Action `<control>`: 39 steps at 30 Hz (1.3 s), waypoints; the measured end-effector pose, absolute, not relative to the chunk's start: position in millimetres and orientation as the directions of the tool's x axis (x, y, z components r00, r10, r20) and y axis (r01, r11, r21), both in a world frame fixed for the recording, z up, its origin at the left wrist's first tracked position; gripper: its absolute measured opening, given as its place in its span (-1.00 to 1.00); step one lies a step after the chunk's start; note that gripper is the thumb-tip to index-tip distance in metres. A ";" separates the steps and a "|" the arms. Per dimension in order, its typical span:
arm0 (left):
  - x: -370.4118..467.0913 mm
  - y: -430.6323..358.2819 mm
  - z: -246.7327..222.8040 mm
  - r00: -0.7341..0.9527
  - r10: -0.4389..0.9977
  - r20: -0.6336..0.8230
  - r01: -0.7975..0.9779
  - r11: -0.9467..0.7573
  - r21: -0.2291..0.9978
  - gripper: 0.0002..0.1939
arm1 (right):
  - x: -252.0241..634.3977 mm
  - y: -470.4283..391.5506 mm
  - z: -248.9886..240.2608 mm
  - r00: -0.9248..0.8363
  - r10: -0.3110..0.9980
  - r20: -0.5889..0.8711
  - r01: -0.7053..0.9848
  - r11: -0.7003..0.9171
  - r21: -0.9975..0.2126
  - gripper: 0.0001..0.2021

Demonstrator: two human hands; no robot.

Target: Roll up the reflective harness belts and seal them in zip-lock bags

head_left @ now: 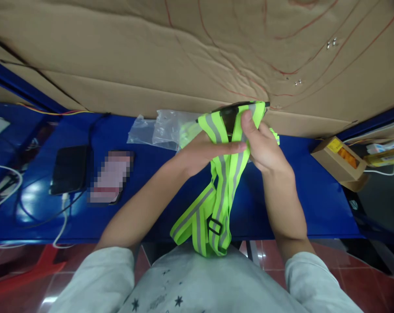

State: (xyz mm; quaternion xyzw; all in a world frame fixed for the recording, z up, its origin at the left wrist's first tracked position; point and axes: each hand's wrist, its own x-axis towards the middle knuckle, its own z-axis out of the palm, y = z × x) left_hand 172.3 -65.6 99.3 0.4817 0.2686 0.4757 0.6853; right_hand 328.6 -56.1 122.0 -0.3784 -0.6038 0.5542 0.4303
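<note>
A neon yellow-green reflective strap vest (220, 184) with grey stripes is gathered between my hands above the blue table. Its loops hang toward my lap, and a black slide buckle (215, 226) shows near their lower end. My left hand (210, 150) is closed around the straps, thumb across the front, the other fingers hidden behind. At the upper right of the straps, my right hand (264, 143) grips them with its thumb on top. Dark edging runs along the top of the bundle. Behind my left hand, more yellow-green material (188, 132) lies by clear plastic bags (164, 129).
The blue table (314, 195) meets an upright brown cardboard panel (118, 61) at the back. Left are a phone (110, 177), a black device (69, 169) and a white cable (64, 217). An open cardboard box (338, 161) stands at the right.
</note>
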 end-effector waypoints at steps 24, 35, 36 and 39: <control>155.3 -69.4 115.2 0.560 0.827 0.051 -0.218 0.088 0.972 -0.81 | 343.8 -36.6 123.5 -0.154 0.975 0.161 0.138 0.183 -0.973 -0.65; 147.3 -60.6 106.9 0.541 0.836 0.089 -0.110 -0.035 0.993 -0.74 | 342.0 -63.9 142.9 -0.530 0.797 0.290 0.536 0.580 -0.614 -0.50; 148.3 -60.3 105.5 0.532 0.841 0.096 -0.121 -0.037 0.992 -0.73 | 340.5 -63.3 141.0 -0.540 0.792 0.285 0.535 0.584 -0.610 -0.48; 154.5 -59.5 99.3 0.519 0.853 0.045 -0.221 0.083 0.972 -0.74 | 337.4 -59.9 136.4 -0.522 0.795 0.308 0.542 0.588 -0.600 -0.54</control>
